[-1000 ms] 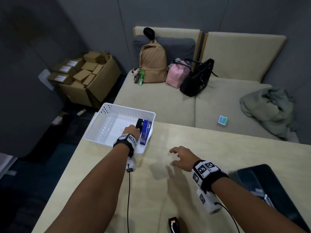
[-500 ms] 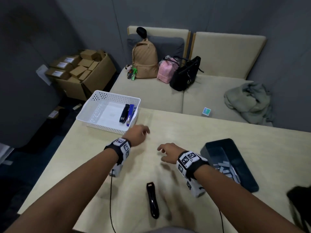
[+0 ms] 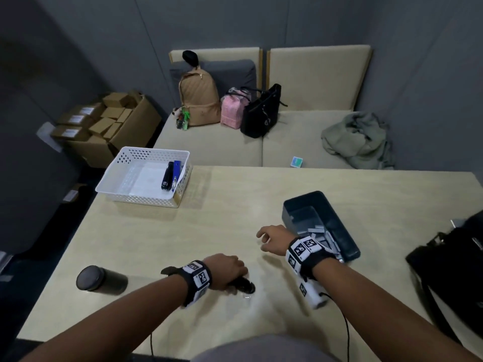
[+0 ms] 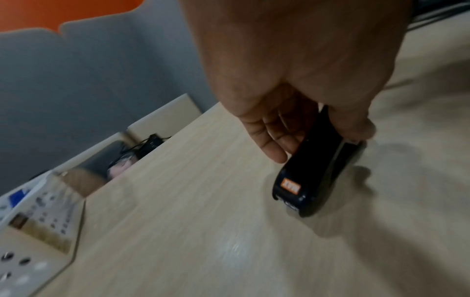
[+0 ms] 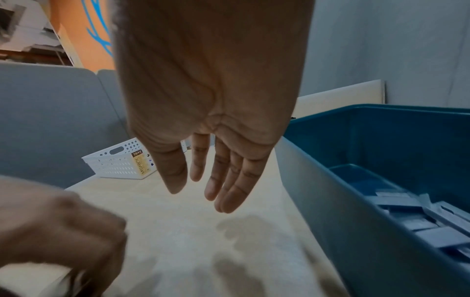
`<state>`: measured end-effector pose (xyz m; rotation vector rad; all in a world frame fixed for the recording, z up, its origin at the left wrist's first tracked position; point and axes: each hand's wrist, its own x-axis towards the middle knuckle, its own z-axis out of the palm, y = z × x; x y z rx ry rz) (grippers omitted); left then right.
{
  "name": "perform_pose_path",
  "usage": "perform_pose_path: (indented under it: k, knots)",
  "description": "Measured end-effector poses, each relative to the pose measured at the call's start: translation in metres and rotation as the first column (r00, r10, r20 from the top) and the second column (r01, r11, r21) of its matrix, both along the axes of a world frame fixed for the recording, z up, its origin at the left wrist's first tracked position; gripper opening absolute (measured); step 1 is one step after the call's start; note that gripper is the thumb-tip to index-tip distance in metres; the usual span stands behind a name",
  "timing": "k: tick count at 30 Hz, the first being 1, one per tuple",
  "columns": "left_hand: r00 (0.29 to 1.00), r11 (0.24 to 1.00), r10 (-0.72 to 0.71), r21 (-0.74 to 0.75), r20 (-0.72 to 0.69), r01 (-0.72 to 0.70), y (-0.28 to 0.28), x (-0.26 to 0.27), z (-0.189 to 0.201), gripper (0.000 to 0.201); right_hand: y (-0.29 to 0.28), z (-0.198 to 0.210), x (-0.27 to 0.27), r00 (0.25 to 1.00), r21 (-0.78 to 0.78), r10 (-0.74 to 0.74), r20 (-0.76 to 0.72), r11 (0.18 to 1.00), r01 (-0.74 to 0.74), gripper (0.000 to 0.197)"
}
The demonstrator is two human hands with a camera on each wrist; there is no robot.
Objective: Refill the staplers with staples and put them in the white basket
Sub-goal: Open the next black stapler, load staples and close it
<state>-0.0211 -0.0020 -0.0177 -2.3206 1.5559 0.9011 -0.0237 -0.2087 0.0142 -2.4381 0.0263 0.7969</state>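
Note:
My left hand grips a black stapler lying on the table near the front edge; thumb and fingers curl round its rear half. The right hand hovers open above the table, fingers straight, holding nothing, just left of the dark blue bin of staple strips. At the table's far left corner stands the white basket with a black stapler and a blue stapler lying side by side in it.
A black cylindrical container lies on the table's left front. A black bag stands at the right edge. Behind the table is a beige sofa with bags and a green garment. Cardboard boxes stand on the floor to the left.
My left hand has drawn back from beside the basket to the front of the table and taken hold of the black stapler. The right hand shifted right toward the bin. The view tilted down.

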Motion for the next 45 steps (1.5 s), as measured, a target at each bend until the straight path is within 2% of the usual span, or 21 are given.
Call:
perform_pose_path:
  k: [3,6,9,11,13,15,17,19,21,23,26,30,32,34,38,40,43,45]
  knots:
    - [0.991,0.990,0.122,-0.081,0.053,-0.118,-0.022,0.003,0.008,0.038,-0.003,-0.006,-0.014,1.000,-0.027,0.007,-0.027,1.000,-0.008,0.041]
    - [0.979,0.970,0.205,-0.136,0.016,-0.201,-0.043,0.005,0.013,0.048,-0.005,-0.015,-0.027,0.999,-0.052,-0.003,-0.043,0.999,0.001,0.045]
    - [0.974,0.952,0.226,-0.213,-0.008,-0.222,-0.056,0.003,0.014,0.046,-0.006,-0.027,-0.044,0.993,-0.031,-0.109,-0.050,0.994,0.107,0.074]
    - [0.981,0.944,0.196,-0.271,-0.005,-0.190,-0.061,0.003,0.014,0.045,-0.005,-0.036,-0.055,0.982,-0.021,-0.177,-0.058,0.984,0.176,0.083]
    - [0.978,0.932,0.206,-0.307,0.008,-0.194,-0.063,0.002,0.015,0.038,-0.002,-0.045,-0.062,0.978,0.013,-0.201,-0.059,0.979,0.202,0.074]
    - [0.970,0.916,0.244,-0.330,0.011,-0.227,-0.062,0.001,0.016,0.034,0.001,-0.053,-0.069,0.985,-0.013,-0.165,-0.053,0.986,0.165,0.060]
    - [0.948,0.887,0.317,-0.349,-0.016,-0.303,-0.055,0.003,0.018,0.031,0.005,-0.058,-0.074,0.993,-0.061,-0.105,-0.044,0.993,0.102,0.057]
    - [0.890,0.799,0.446,-0.405,-0.098,-0.445,-0.044,0.008,0.020,0.024,0.006,-0.061,-0.077,0.999,-0.113,-0.050,-0.015,0.992,0.048,0.050]
    - [0.794,0.674,0.576,-0.437,-0.193,-0.596,-0.027,0.016,0.018,0.019,0.005,-0.060,-0.075,1.000,-0.162,-0.003,-0.008,0.987,0.001,0.042]
    - [0.740,0.627,0.632,-0.407,-0.232,-0.664,-0.007,0.021,0.011,0.022,0.002,-0.060,-0.071,0.999,-0.216,0.014,-0.035,0.976,-0.021,0.038]
    - [0.749,0.695,0.643,-0.288,-0.162,-0.659,0.021,0.023,-0.007,0.018,-0.001,-0.061,-0.065,0.998,-0.290,0.043,-0.039,0.956,-0.052,0.029]
    - [0.832,0.821,0.552,-0.136,-0.054,-0.554,0.036,0.016,-0.023,0.012,0.001,-0.060,-0.060,0.996,-0.383,0.077,-0.039,0.920,-0.087,0.028]
    - [0.885,0.863,0.466,-0.228,0.010,-0.452,0.035,0.009,-0.027,0.025,0.003,-0.059,-0.060,0.996,-0.390,0.076,-0.045,0.917,-0.087,0.025]
    - [0.915,0.871,0.403,-0.315,0.020,-0.377,0.024,0.001,-0.027,0.037,0.002,-0.058,-0.058,0.998,-0.384,0.052,-0.048,0.921,-0.066,0.025]
    - [0.967,0.917,0.255,-0.317,-0.003,-0.243,-0.015,-0.017,-0.025,0.043,-0.002,-0.050,-0.052,0.996,-0.305,-0.053,-0.068,0.952,0.029,0.026]
    - [0.966,0.923,0.259,-0.295,0.001,-0.247,-0.035,-0.024,-0.023,0.034,-0.004,-0.044,-0.049,0.988,-0.249,-0.147,-0.040,0.959,0.132,0.021]
    - [0.938,0.906,0.347,-0.255,-0.006,-0.337,-0.053,-0.028,-0.021,0.028,-0.007,-0.037,-0.047,0.955,-0.135,-0.293,0.039,0.946,0.296,0.015]
    - [0.903,0.870,0.425,-0.246,-0.070,-0.428,-0.057,-0.027,-0.021,0.026,-0.010,-0.032,-0.049,0.952,-0.077,-0.307,-0.011,0.949,0.305,0.012]
